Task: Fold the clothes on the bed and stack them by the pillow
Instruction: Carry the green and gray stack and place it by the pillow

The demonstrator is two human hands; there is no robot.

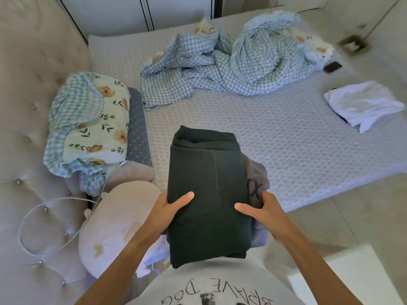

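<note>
Two hands hold a folded stack over the near edge of the bed (286,164). Left hand (170,209) grips the left side of the dark garment (207,194), thumb flat on top, fingers hidden underneath. Right hand (262,209) grips the right side, thumb on top, fingers curled into the grey garment (257,172) that sits under the dark one and sticks out on its right. The grey one carries dark print, too crumpled to read. The stack looks lifted off the bed, though the angle makes that hard to confirm.

Places relative to the stack: the pillow (92,126), floral with check trim, lies to the left and farther away, against the padded headboard (33,106). A dotted grey cushion (137,133) sits between pillow and stack. A pale plush toy (119,225) is just left of the left hand, near the bed's edge. A thin white cable (28,216) loops left of the toy. A crumpled blue check blanket (231,69) lies well beyond the stack at the far side of the bed. A folded white cloth (361,104) lies far right of the stack, on the bed. A small dark object (332,67) sits beyond the white cloth, too blurred to identify.
</note>
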